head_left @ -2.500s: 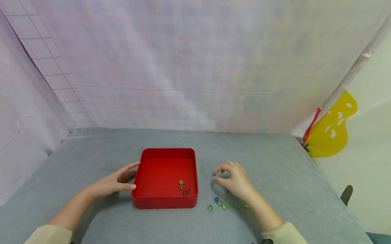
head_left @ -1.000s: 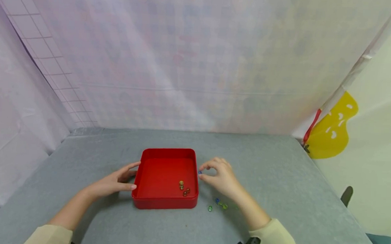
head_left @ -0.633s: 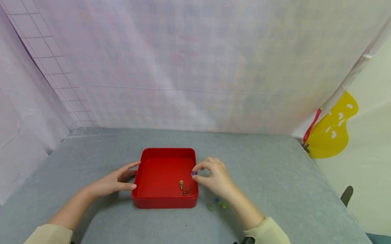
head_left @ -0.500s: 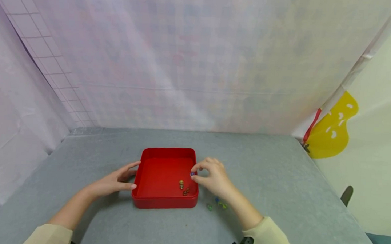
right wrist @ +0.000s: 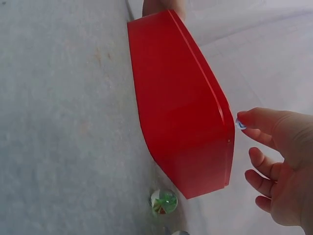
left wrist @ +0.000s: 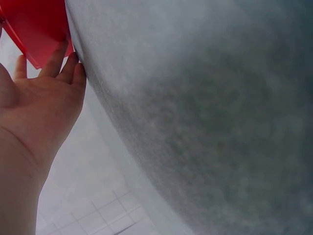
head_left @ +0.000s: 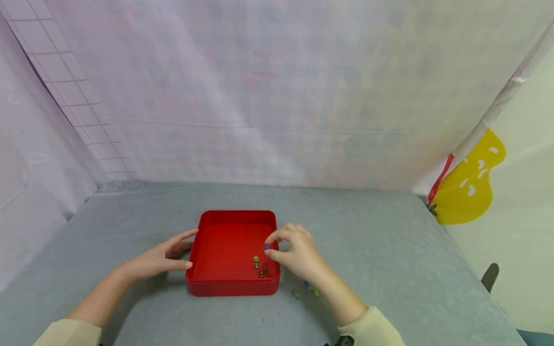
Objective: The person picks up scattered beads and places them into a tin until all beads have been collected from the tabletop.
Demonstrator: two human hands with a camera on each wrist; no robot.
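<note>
The head view shows the inside of the red box (head_left: 225, 240), while the right wrist view shows only its outer wall beside the right hand (head_left: 299, 252). That closer view also shows a clear marble (right wrist: 164, 201) with green inside it, lying on the table (head_left: 371, 239) just beside the box, with another round thing cut off near it. The left wrist view adds the palm of the left hand (head_left: 165, 258), its fingertips at the box. Two hands and one box are in sight. The right hand pinches one blue marble (head_left: 266, 247) between thumb and forefinger, above the near inside edge of the box; its other fingers are loosely bent. The left hand's fingers are spread and fairly straight, resting against the box's opposite side. In the box, nearer the right hand than the left, lie two yellowish marbles (head_left: 256, 259) and at least two brown marbles (head_left: 261, 274). On the table, under the right wrist, at least four more show: one green, one blue and two yellow-green marbles (head_left: 317, 293); the forearm may cover others.
</note>
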